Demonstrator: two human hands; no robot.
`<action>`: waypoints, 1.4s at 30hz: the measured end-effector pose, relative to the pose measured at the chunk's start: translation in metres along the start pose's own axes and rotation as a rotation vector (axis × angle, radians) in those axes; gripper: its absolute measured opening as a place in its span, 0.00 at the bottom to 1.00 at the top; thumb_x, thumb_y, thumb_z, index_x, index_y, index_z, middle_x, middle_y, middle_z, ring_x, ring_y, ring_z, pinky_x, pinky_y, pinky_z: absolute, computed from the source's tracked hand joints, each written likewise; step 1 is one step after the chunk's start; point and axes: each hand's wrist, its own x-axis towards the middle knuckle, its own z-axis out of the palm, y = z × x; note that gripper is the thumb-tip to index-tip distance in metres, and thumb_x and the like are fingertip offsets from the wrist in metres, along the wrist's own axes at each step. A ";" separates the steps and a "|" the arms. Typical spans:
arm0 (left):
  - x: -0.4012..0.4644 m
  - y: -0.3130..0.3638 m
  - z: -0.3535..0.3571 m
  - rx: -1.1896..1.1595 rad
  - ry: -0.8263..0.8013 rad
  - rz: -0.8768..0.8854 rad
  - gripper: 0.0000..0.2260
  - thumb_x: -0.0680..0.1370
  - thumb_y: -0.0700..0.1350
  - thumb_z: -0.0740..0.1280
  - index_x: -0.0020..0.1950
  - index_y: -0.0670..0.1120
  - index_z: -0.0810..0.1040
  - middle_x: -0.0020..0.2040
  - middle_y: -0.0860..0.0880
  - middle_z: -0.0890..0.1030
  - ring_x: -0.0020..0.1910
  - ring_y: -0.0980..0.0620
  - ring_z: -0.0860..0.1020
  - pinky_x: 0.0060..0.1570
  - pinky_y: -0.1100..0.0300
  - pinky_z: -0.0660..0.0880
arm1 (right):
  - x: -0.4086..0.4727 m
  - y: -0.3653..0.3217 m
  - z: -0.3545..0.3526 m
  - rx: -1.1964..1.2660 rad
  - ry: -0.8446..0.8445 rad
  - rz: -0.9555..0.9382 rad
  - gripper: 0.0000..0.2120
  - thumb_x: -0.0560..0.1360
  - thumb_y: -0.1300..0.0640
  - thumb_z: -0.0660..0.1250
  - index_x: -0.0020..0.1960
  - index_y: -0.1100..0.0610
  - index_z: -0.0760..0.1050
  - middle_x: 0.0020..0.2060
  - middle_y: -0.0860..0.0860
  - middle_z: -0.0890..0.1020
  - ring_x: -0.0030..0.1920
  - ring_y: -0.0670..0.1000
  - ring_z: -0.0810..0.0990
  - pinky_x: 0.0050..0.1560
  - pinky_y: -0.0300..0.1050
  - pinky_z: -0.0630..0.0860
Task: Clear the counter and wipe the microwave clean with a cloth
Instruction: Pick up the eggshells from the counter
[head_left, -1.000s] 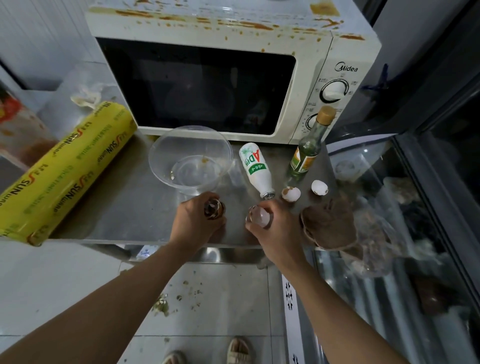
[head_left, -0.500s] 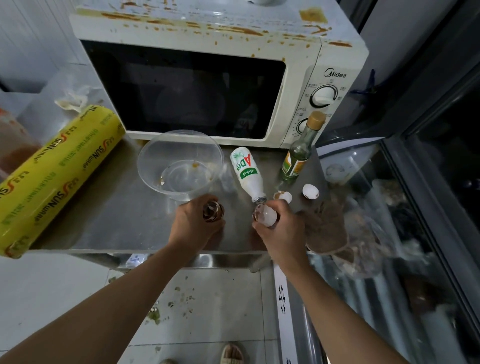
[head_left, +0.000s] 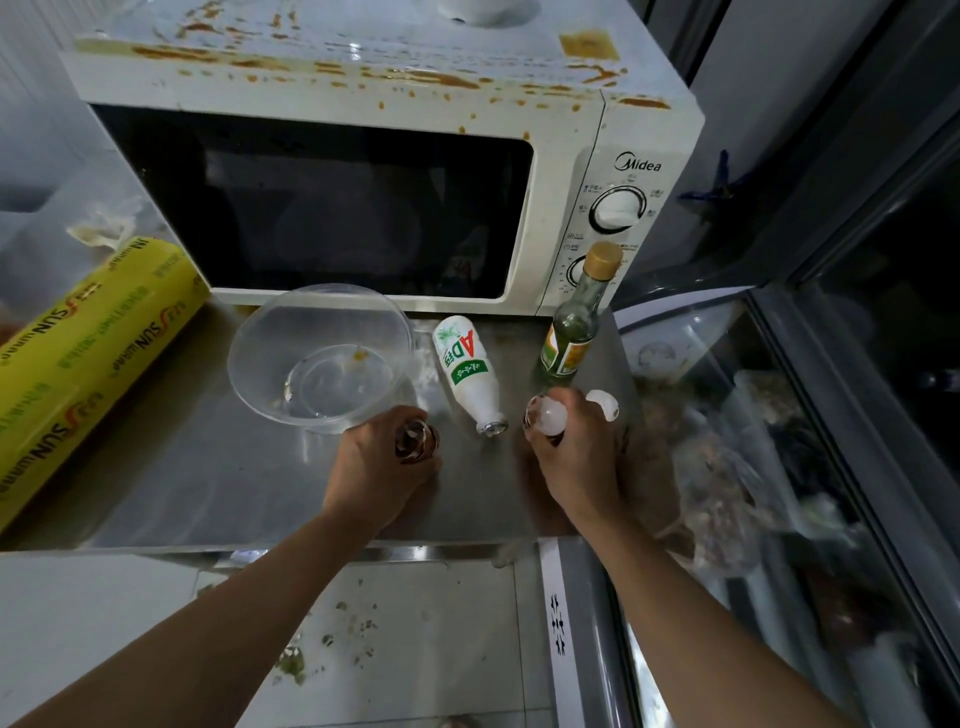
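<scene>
A white microwave (head_left: 571, 130) streaked with orange sauce stands at the back of the steel counter (head_left: 218, 478). My left hand (head_left: 379, 467) is closed on a brown eggshell (head_left: 413, 441) near the counter's front. My right hand (head_left: 576, 457) holds a white eggshell (head_left: 551, 418) and has its fingers over the spot at the foot of the green glass bottle (head_left: 571, 332). Another white eggshell (head_left: 605, 404) lies just right of that hand. A white AD bottle (head_left: 467, 371) lies on its side between my hands. No cloth is in view.
A clear plastic bowl (head_left: 317, 358) sits in front of the microwave door. A yellow cling-film roll (head_left: 88, 353) lies across the counter's left end. Right of the counter is a glass-topped freezer (head_left: 779, 441) with a plastic bag (head_left: 727, 483) on it. Food scraps dot the floor below.
My right hand has moved up and right with the white eggshell, covering the shell that lay by the green bottle. My left hand has barely moved. The camera has moved closer.
</scene>
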 end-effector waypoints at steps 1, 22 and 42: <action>0.000 0.000 0.001 0.003 0.000 0.002 0.20 0.65 0.43 0.77 0.56 0.46 0.79 0.48 0.47 0.82 0.44 0.55 0.75 0.46 0.65 0.70 | 0.000 0.001 -0.001 0.022 -0.005 0.000 0.19 0.71 0.60 0.72 0.60 0.59 0.74 0.53 0.56 0.80 0.55 0.55 0.77 0.54 0.47 0.74; 0.004 -0.001 0.008 0.030 -0.003 0.000 0.21 0.65 0.43 0.78 0.56 0.46 0.79 0.48 0.48 0.82 0.43 0.57 0.74 0.38 0.79 0.63 | 0.013 0.010 0.001 0.003 -0.167 -0.063 0.21 0.68 0.59 0.75 0.60 0.57 0.76 0.54 0.54 0.81 0.55 0.53 0.77 0.57 0.47 0.73; 0.002 0.009 0.004 0.053 -0.003 0.037 0.20 0.64 0.42 0.78 0.55 0.46 0.80 0.46 0.48 0.82 0.41 0.56 0.75 0.38 0.78 0.64 | 0.031 0.039 -0.046 0.043 0.060 0.137 0.14 0.69 0.51 0.73 0.52 0.54 0.77 0.43 0.47 0.77 0.46 0.48 0.75 0.39 0.36 0.66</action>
